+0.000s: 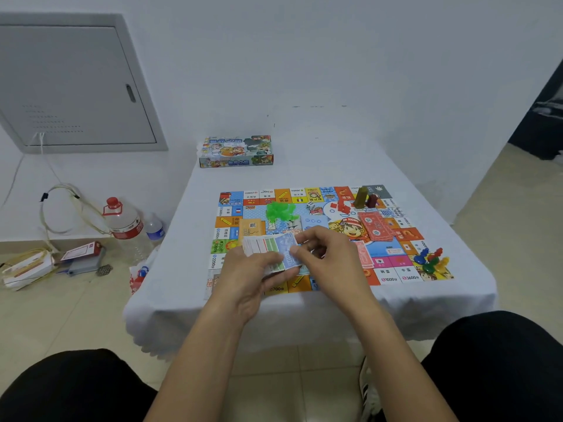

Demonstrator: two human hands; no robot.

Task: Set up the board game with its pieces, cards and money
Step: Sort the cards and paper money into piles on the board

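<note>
The right hand (327, 254) pinches a blue paper banknote printed "200" (289, 254) between thumb and fingertips, at the top of a thick stack of paper play money (265, 249). The left hand (246, 272) grips that stack from below, fingers curled round its near edge, thumb across the top. The stack's upper sheets are white with red and green bands; the blue note lies tilted across them.

Under both hands lies the flat, brightly printed rectangular game board (393, 269), its border made of coloured squares with prices and flags, a cartoon face at its middle. Just beyond the fingers stands a cluster of translucent green plastic pieces (278, 210), and to their left an orange card deck (252, 228). Beyond the right hand lies a red card deck (376, 225), with small red plastic houses (341, 205) and a white die (310, 205) further off. Well right of the right hand sit the blue, red, green and yellow plastic pawns (431, 258) on the board's corner.

The board rests on a table under a white cloth (320, 159). At its far edge, well apart from the hands, lies the colourful cardboard game box (236, 151).
</note>
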